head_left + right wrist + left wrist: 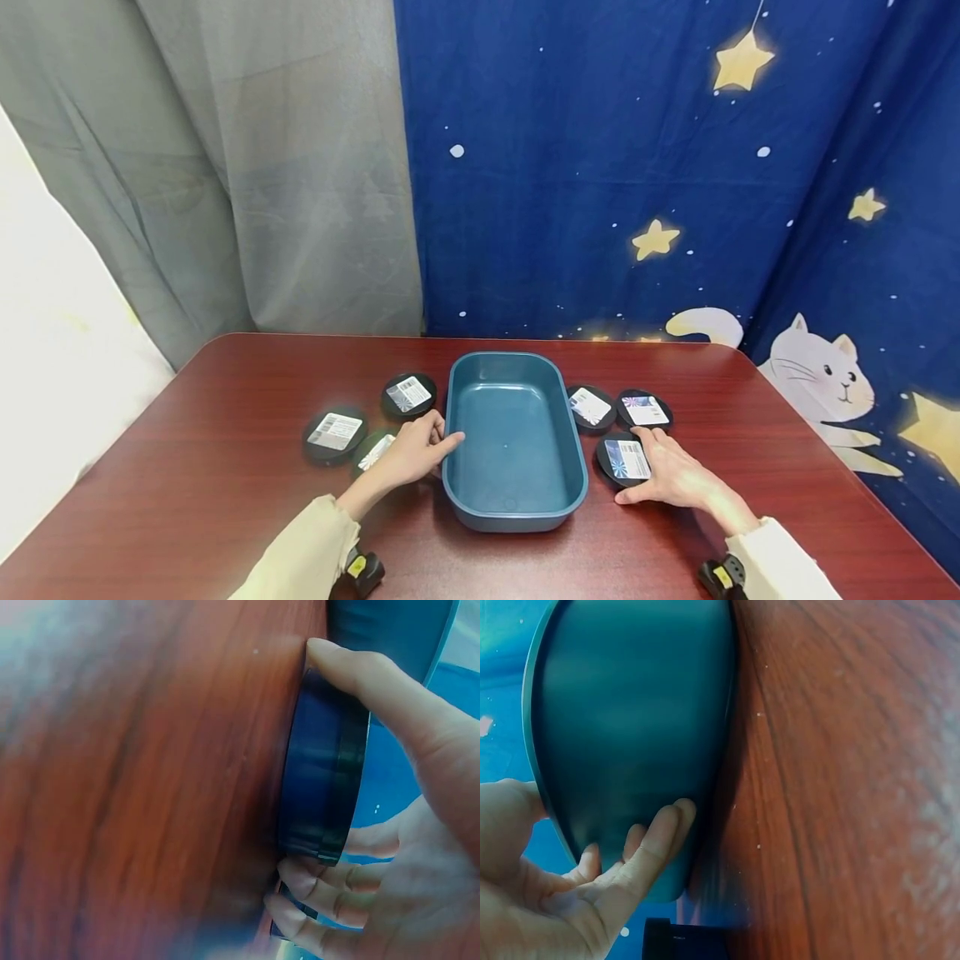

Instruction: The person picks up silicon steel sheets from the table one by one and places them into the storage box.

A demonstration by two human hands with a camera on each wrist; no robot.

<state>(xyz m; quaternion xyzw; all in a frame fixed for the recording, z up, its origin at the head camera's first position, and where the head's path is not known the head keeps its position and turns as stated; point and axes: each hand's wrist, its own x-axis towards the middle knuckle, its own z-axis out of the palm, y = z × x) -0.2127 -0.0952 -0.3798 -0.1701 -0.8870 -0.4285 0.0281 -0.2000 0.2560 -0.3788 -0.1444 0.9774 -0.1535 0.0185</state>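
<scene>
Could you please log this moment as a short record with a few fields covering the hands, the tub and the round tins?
left hand: fingers against the blue tub's outer wall, over one tin
right hand: grip around a black round tin lying on the table
tub: open, nothing inside
other tins: two left of tub, two right, labels up

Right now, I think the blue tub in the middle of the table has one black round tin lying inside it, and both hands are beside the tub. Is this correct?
Not quite. The blue tub holds nothing; the head view shows its bare floor. All black round tins lie on the table around it. The left hand touches the tub's side, and the right hand grips the nearest tin.
</scene>
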